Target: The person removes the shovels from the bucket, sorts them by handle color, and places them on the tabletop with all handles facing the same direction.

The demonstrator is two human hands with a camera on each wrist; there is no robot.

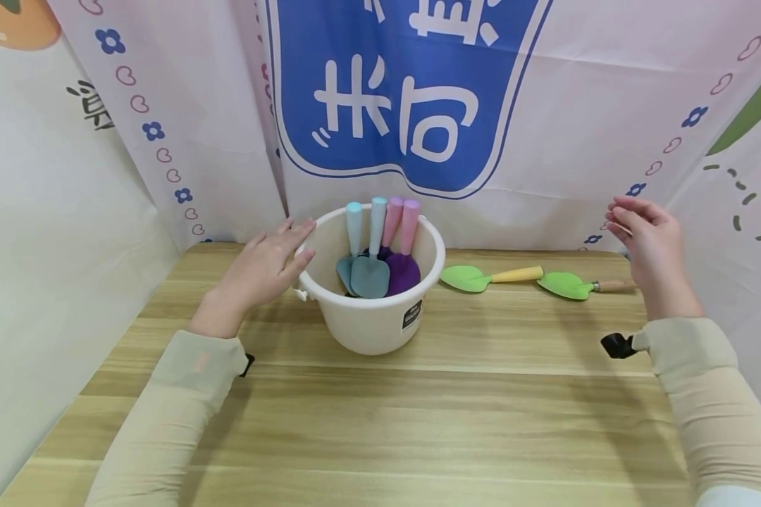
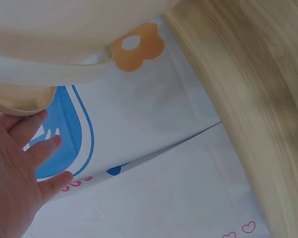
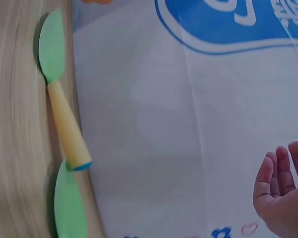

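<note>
A cream bucket (image 1: 369, 320) stands upright on the table. Inside it are two hand trowels with light blue handles (image 1: 378, 225) and two with pink handles (image 1: 409, 227), their blades down. The left hand (image 1: 268, 262) rests on the bucket's left rim, its fingers fairly straight. Toward the back edge lies a green trowel with a yellow handle (image 1: 516, 275); to its right is a green trowel with a brown handle (image 1: 564, 285), partly hidden by the right arm. Above that second trowel the right hand (image 1: 653, 243) hovers, fingers loosely bent and holding nothing.
The wooden table (image 1: 380, 429) reaches back to a white curtain (image 1: 215, 105) with a blue printed panel. Another white printed sheet hangs on each side. A white handle knob (image 1: 301, 294) sticks out from the bucket's left side.
</note>
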